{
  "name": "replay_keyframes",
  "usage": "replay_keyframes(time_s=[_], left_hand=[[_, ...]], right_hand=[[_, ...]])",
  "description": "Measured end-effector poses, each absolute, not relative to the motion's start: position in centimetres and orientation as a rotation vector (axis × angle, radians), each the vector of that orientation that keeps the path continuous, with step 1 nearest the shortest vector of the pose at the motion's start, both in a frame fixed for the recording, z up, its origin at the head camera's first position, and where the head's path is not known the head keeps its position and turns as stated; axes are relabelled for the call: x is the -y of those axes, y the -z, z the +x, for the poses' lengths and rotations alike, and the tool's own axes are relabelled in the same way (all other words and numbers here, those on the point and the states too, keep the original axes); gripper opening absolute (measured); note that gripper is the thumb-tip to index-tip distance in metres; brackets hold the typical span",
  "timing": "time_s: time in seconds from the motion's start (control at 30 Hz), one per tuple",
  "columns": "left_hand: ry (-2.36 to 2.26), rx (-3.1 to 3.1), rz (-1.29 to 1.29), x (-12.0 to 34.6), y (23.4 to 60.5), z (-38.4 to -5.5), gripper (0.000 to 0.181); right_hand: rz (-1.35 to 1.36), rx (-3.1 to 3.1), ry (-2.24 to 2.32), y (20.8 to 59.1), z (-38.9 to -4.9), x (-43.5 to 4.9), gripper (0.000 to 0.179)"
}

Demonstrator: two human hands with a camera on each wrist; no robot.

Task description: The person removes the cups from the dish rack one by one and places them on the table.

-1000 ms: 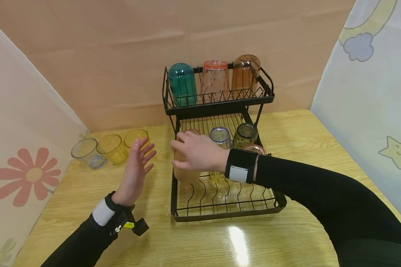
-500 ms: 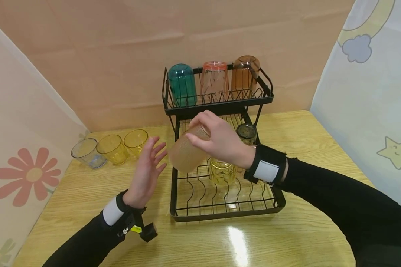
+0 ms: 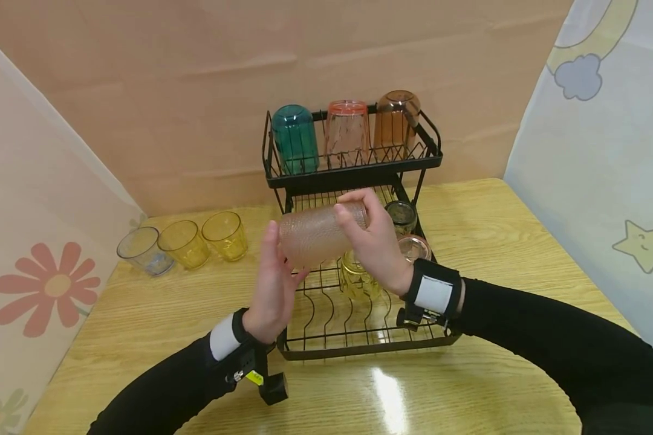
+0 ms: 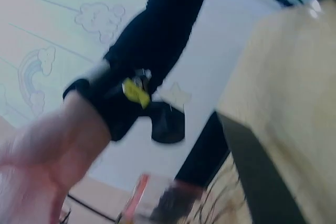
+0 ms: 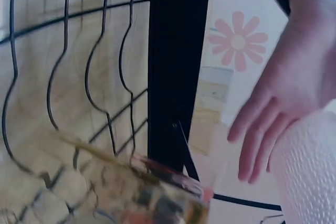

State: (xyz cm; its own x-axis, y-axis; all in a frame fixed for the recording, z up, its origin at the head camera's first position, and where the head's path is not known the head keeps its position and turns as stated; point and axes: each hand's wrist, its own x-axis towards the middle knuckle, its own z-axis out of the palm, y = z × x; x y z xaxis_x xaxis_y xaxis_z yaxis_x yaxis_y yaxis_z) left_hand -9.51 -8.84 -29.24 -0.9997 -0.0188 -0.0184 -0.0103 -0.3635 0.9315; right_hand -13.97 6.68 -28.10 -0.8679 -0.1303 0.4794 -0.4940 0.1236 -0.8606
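Observation:
A pinkish, textured drinking glass [image 3: 315,235] lies sideways in the air over the lower tier of the black dish rack [image 3: 359,351]. My right hand [image 3: 378,244] grips it at its right end, thumb on the near side. At its other end is my left hand [image 3: 269,290], thumb up beside the glass and fingers passing below and behind it. In the right wrist view those left-hand fingers [image 5: 257,135] are nearly straight, right alongside the bumpy glass [image 5: 312,166]. The left wrist view shows part of the right hand [image 4: 47,161], its fingertips out of frame.
A teal glass [image 3: 295,139], a pink glass [image 3: 347,136] and a brown glass [image 3: 397,127] stand upside down on the upper tier. Below are yellow [image 3: 361,281], dark [image 3: 401,216] and pink-rimmed glasses [image 3: 413,246]. Blue-rimmed [image 3: 144,251] and yellow glasses [image 3: 184,244] stand on the table's left.
My right hand has lifted the textured glass from the rack's lower left and tipped it onto its side. My left hand has moved right, up to the glass's left end.

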Motion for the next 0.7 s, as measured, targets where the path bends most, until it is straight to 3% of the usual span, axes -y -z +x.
replay_keyframes(time_s=[0.4,0.7], left_hand=[[2.744,1.490,0.096,7.3,28.9,-10.3,0.064],[2.706,1.514,0.180,8.1,29.1,-11.0,0.061]], right_hand=[[0.600,1.929,-2.060,29.2,-13.0,-5.0,0.037],[0.689,2.063,-2.010,29.8,-12.7,-5.1,0.038]])
